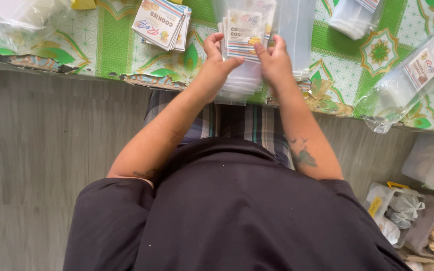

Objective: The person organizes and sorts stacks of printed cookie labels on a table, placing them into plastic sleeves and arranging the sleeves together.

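My left hand [216, 64] and my right hand [276, 62] both grip a clear plastic pouch [239, 83] with a striped paper label card [242, 35] at its top. The pouch is held upright over the near edge of a table with a green and white patterned cloth [111, 45]. My thumbs press on the card from either side. More clear pouches [295, 30] are stacked just behind my right hand.
A stack of label cards [163, 24] lies at the upper left. Labelled clear bags [413, 75] lie at the right, other plastic bags [6, 20] at far left. Boxes with bagged goods [418, 211] sit on the grey floor at lower right.
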